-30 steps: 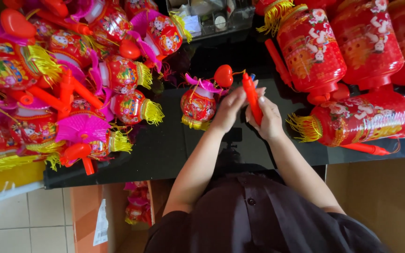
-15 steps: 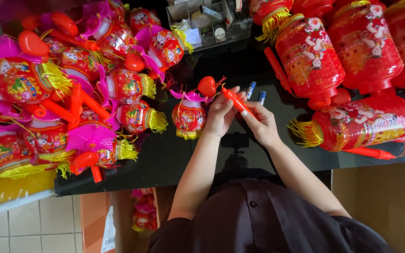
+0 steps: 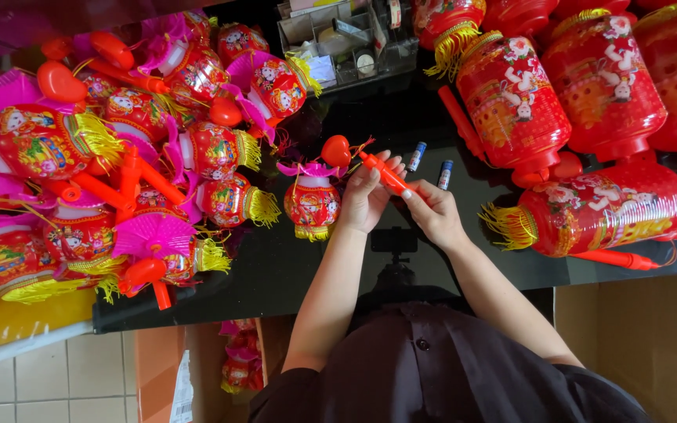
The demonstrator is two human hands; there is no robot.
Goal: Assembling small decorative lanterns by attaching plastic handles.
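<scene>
The orange handle stick (image 3: pixel 385 174) lies across both hands over the middle of the dark worktop (image 3: pixel 291 266), nearer its front edge than its back. The left hand (image 3: pixel 366 196) has its grip pressed around the upper end of the stick, fingers curled over it; the right hand (image 3: pixel 434 213) pinches the lower end between thumb and fingertips (image 3: pixel 407 193). Half a second ago the stick was held steeper and nearer the small lantern; now it sits flatter and the hands have drawn a little apart along it, so the work on the stick itself looks to be under way rather than finished.

From the upper end a cord runs to a red heart-shaped piece (image 3: pixel 336 150), and just below that hangs the small red lantern (image 3: pixel 312 205) with a pink frill on top and a yellow fringe beneath, resting on the worktop just left of the left hand. Two small blue-banded batteries (image 3: pixel 417 156) lie just beyond the hands, toward the back edge; they were already there half a second ago and have not moved.

Toward the left edge a heap of small finished lanterns (image 3: pixel 119 172) with pink fans and orange sticks is piled up. Along the right edge stand big red lanterns (image 3: pixel 526 102), one lying on its side (image 3: pixel 605 211). A clear organiser tray (image 3: pixel 338 39) sits at the back edge.
</scene>
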